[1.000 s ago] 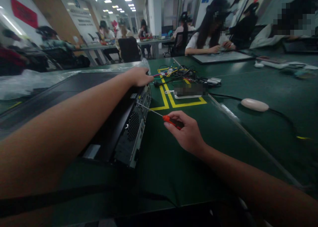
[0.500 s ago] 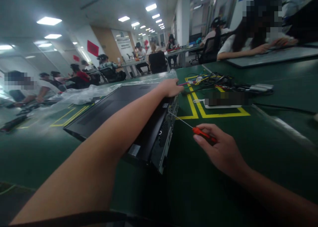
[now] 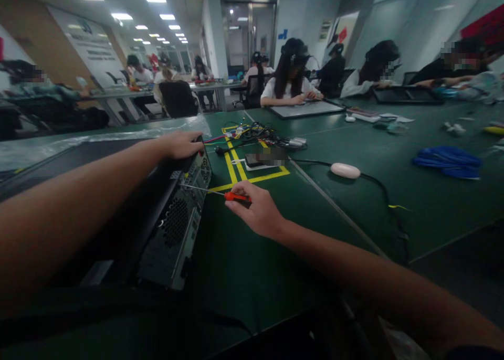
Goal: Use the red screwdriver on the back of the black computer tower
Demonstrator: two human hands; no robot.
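A black desktop computer case point(image 3: 129, 192) lies on its side at the left, its perforated rear panel point(image 3: 177, 221) turned toward the right. Over the far upper corner of the case, my left hand point(image 3: 183, 145) is closed around the edge, its fingertips partly hidden. My right hand point(image 3: 258, 210) is closed round the orange-red handle of a screwdriver point(image 3: 235, 197). The thin metal shaft points left, and its tip meets the rear panel near the upper edge. Whether a screw sits under the tip is too small to tell.
Behind the case lie tangled cables point(image 3: 262, 134) and a phone-like dark device point(image 3: 262, 158) within yellow tape point(image 3: 271, 177). Farther right are a pale oval object point(image 3: 345, 170) on a black cable and a blue bundle point(image 3: 447, 161). Clear plastic wrap point(image 3: 189, 126) lies behind. Several people sit beyond.
My view has swung to the right, so the case and both hands appear farther left. My left hand stays on the case corner, and the screwdriver tip stays at the rear panel.
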